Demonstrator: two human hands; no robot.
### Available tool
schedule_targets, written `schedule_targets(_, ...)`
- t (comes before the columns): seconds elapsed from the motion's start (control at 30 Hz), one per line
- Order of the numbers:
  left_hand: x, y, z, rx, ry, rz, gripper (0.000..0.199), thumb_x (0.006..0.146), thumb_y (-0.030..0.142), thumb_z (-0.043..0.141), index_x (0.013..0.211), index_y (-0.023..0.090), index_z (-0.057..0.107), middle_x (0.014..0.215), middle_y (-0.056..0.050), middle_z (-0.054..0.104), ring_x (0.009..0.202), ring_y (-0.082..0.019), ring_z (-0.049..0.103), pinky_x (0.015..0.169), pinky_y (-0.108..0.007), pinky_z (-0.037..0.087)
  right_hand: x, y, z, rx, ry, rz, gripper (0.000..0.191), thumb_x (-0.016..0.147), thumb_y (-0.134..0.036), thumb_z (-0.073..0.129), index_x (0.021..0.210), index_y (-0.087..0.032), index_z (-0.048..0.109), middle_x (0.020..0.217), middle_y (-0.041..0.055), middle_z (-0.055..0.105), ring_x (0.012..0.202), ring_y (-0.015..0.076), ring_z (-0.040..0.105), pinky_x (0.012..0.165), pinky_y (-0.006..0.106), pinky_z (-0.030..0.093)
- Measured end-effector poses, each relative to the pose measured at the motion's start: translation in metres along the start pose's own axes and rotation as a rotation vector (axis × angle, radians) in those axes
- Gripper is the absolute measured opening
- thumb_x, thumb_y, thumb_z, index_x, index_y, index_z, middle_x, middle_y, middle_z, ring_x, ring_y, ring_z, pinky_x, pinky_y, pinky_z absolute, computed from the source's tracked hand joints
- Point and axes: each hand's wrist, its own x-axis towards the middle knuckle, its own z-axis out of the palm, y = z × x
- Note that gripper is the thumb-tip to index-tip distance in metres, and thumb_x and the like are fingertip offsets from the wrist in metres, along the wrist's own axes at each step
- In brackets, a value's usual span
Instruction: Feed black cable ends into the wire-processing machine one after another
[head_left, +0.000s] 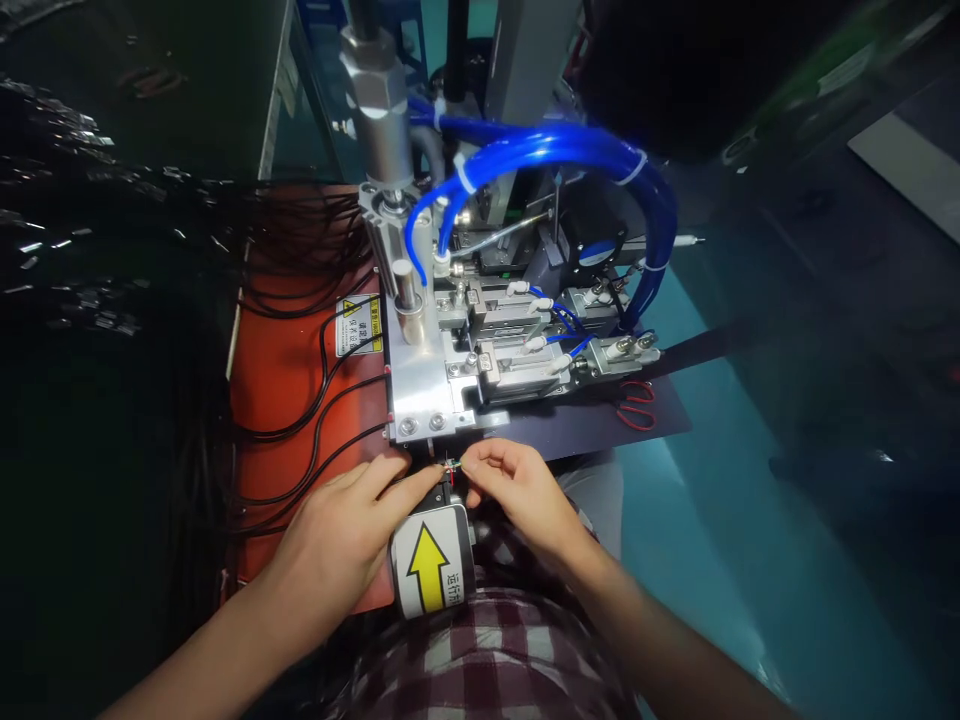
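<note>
Fine handwork in front of the plate (420,385). The wires (453,465), thin and of several colours, red and green among them, lie just off the plate's near edge, toward its right corner. The right hand (517,490), to the right of that corner, grasps them between the tips of its thumb and forefinger. The left hand (341,520), in front of the plate's left corner, reaches one fingertip to the wires' other side; whether its fingers grasp or merely press cannot be told. Nearer the wearer than the plate is the arrow label (429,545). To the plate's left, black cables (316,430) cross a red surface (270,385); to its right stand the cylinders (525,370), with blue hoses (547,148) arching above and behind.

Technique (judgement): wires so thin are best held lightly and close to their ends, with one hand as a fixed rest while the other makes small adjustments. Strands should lie apart, uncrossed; a hard tug could bend or break them.
</note>
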Motion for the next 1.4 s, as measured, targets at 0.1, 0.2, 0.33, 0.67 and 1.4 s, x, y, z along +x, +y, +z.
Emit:
schedule_targets(0.1, 0.003, -0.001, -0.001, -0.059, 0.035, 0.037, 0.029, 0.092, 0.012, 0.035, 0.109, 0.013, 0.060, 0.091, -0.007, 0.066, 0.074, -0.017, 0.063, 0.063, -0.026, 0.050, -0.004, 0.011, 0.004, 0.094, 0.011, -0.009, 0.020, 0.078, -0.035, 0.061, 0.075, -0.015, 0.059, 0.060, -0.0031, 0.054, 0.051, 0.0104, 0.050, 0.052, 0.023, 0.039)
schedule_targets(0.2, 0.004, -0.002, -0.002, -0.052, 0.040, 0.061, 0.028, 0.094, 0.014, 0.034, 0.107, 0.013, 0.059, 0.091, -0.008, 0.067, 0.075, -0.018, 0.064, 0.063, -0.027, 0.051, -0.010, 0.015, 0.013, 0.098, 0.075, 0.006, 0.018, 0.074, -0.033, 0.064, 0.071, -0.016, 0.059, 0.056, -0.0046, 0.048, 0.047, 0.0090, 0.042, 0.045, 0.022, 0.033)
schedule_targets(0.33, 0.004, -0.002, -0.003, -0.009, 0.026, 0.096, 0.030, 0.095, 0.015, 0.032, 0.110, 0.013, 0.058, 0.093, -0.009, 0.067, 0.075, -0.019, 0.064, 0.063, -0.029, 0.051, -0.015, 0.008, 0.018, -0.104, 0.195, -0.096, 0.014, 0.078, -0.028, 0.060, 0.068, -0.017, 0.058, 0.057, -0.0024, 0.051, 0.047, 0.0106, 0.043, 0.044, 0.023, 0.034)
schedule_targets(0.67, 0.005, -0.002, -0.005, 0.037, 0.088, 0.114, 0.033, 0.093, 0.014, 0.031, 0.104, 0.011, 0.062, 0.086, -0.009, 0.067, 0.070, -0.018, 0.063, 0.059, -0.028, 0.051, -0.003, 0.003, 0.001, -0.179, 0.046, -0.096, 0.013, 0.083, -0.026, 0.053, 0.072, -0.018, 0.053, 0.054, -0.0048, 0.046, 0.044, 0.0094, 0.041, 0.043, 0.022, 0.032)
schedule_targets(1.4, 0.004, 0.001, -0.006, 0.039, 0.092, 0.093, 0.036, 0.094, 0.014, 0.027, 0.099, 0.012, 0.063, 0.085, -0.009, 0.066, 0.063, -0.017, 0.060, 0.055, -0.028, 0.049, -0.001, 0.015, 0.019, -0.276, 0.254, -0.306, 0.016, 0.087, -0.027, 0.049, 0.074, -0.018, 0.054, 0.056, -0.0063, 0.038, 0.051, 0.0097, 0.034, 0.049, 0.023, 0.028)
